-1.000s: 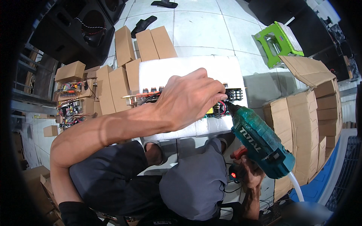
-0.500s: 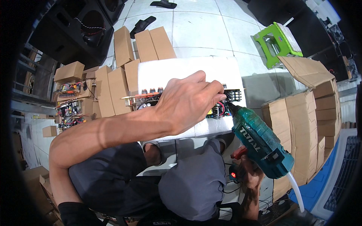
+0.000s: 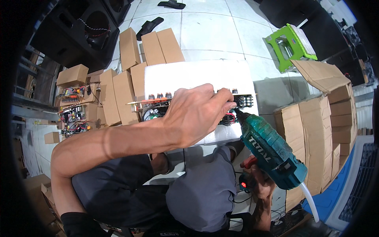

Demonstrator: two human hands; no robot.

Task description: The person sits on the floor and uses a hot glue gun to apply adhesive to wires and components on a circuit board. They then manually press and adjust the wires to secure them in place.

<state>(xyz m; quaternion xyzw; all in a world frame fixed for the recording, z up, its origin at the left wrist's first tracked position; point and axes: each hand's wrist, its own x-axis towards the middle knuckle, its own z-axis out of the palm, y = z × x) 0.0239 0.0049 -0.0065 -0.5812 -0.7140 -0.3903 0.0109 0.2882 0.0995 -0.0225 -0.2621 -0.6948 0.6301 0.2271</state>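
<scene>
My right hand (image 3: 260,179) grips a teal glue gun (image 3: 272,152) by its handle, fingers closed at the red trigger. A white glue stick (image 3: 310,201) sticks out of its rear. The gun's dark nozzle points up and left at a circuit board (image 3: 246,100) with black and red parts and wires. That board lies on a white foam block (image 3: 197,71). Over the middle of the board is my left hand (image 3: 197,110), its fingers curled and pinched close to the nozzle tip. What they pinch is hidden, and much of the board is covered by the hand.
Several brown boxes (image 3: 114,96) stand left of the foam, beside more circuit boards (image 3: 73,118). At right is an open cardboard carton (image 3: 312,134) with dividers, and a green stool (image 3: 290,47) behind it. Black speaker cabinets (image 3: 79,35) stand far left. Slippers (image 3: 150,27) lie on the tiles.
My left hand has shifted slightly toward me, its knuckles lower. The glue gun has moved a little left, bringing its nozzle closer to my left fingertips.
</scene>
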